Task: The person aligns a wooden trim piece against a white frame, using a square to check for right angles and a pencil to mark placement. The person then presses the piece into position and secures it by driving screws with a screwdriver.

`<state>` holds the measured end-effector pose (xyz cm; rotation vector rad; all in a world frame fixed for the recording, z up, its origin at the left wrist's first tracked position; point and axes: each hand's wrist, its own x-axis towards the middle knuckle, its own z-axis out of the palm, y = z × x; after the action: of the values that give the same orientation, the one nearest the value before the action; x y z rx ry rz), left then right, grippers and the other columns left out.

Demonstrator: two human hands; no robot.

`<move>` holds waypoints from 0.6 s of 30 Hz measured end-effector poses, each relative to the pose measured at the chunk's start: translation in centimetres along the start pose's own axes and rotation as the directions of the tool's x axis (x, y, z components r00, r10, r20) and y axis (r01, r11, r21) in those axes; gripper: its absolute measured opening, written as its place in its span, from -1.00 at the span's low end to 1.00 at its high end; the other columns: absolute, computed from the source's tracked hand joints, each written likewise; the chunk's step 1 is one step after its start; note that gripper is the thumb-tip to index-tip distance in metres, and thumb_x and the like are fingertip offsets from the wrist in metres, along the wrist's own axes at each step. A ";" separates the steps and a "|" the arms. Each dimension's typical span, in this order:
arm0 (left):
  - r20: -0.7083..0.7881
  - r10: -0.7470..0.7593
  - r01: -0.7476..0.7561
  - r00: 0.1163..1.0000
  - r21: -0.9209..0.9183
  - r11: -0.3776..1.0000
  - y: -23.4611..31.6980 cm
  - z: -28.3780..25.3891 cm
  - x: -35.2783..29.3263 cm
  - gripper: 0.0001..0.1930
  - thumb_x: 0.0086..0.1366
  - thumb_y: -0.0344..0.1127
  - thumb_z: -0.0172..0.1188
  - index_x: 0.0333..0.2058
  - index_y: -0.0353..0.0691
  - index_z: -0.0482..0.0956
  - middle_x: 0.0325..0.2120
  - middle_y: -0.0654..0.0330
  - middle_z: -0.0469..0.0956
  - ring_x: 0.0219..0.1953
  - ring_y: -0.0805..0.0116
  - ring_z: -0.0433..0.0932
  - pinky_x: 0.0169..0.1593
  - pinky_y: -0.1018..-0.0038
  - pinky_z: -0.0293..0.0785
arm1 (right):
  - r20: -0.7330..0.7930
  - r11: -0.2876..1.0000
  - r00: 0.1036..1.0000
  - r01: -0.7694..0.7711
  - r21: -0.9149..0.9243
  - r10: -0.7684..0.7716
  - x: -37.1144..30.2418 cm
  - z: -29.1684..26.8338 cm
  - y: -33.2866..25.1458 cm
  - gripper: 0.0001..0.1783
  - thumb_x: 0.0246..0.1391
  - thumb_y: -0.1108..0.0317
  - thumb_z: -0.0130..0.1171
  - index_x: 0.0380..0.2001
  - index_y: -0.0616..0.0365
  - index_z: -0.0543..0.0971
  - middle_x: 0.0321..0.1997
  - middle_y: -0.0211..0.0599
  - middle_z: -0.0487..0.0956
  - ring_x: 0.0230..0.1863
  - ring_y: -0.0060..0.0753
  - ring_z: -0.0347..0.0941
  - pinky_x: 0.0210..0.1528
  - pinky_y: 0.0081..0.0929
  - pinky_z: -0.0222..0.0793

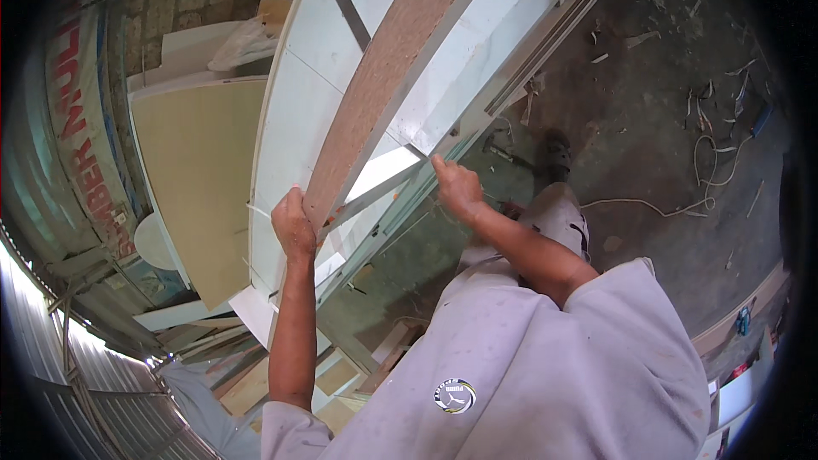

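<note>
A long brown chipboard panel (379, 77) stands on edge over a white panel (294, 111) and runs away from me. My left hand (294, 223) grips its near end, with the fingers over the top corner. From near that end, a narrow grey-edged crosspiece (385, 185) slants up to the right. At the far right end of this crosspiece is my right hand (458, 186), its fingers curled and the tips against the corner. The inner side of the right-hand fingers is hidden. A short dark strip (348, 10) lies on the white panel, left of the chipboard.
Along the right of the work runs a grooved edge rail (554, 38). Cable (711, 179) and scraps lie on the dark floor (648, 119) to the right. A large beige board (200, 179) leans at left, near a printed banner (81, 136). Offcuts (341, 375) lie below.
</note>
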<state>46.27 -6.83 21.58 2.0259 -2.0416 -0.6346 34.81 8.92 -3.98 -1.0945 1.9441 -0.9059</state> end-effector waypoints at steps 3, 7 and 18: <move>0.020 -0.057 0.058 0.998 -0.065 0.996 1.2 0.4 -0.6 -0.50 0.37 -0.06 -0.02 -0.57 -0.45 0.42 -0.65 0.07 0.39 -0.52 0.33 0.31 -0.34 0.30 0.28 | -0.021 1.000 0.999 0.027 0.009 -0.027 -1.1 0.3 -0.5 -0.55 -0.04 0.45 0.14 -0.01 0.08 0.38 -0.32 -0.06 0.56 -0.28 0.10 0.57 -0.30 0.03 0.48; 0.016 -0.004 0.004 1.000 0.013 1.000 0.3 0.5 0.1 -0.49 0.37 -0.06 -0.02 -0.57 -0.46 0.40 -0.66 0.08 0.38 -0.54 0.30 0.27 -0.36 0.25 0.25 | -0.007 0.999 1.000 0.029 0.028 -0.029 0.2 -0.1 1.3 -0.65 0.08 0.38 0.08 -0.02 0.08 0.38 -0.34 -0.02 0.59 -0.31 0.16 0.57 -0.32 0.06 0.46; 0.016 0.034 -0.035 0.999 0.040 0.999 -0.2 0.2 0.3 -0.48 0.36 -0.03 -0.03 -0.54 -0.47 0.47 -0.67 -0.01 0.42 -0.56 0.23 0.35 -0.35 0.22 0.29 | -0.339 0.923 0.877 -0.246 0.294 0.342 7.2 -12.4 7.6 -0.63 0.31 -0.03 -0.03 -0.18 0.05 0.47 -0.45 0.12 0.59 -0.32 0.31 0.55 -0.29 0.20 0.39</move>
<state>46.38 -7.08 21.26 2.0088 -2.1102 -0.6095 18.70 8.34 -5.93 -0.4772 2.1644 -1.2128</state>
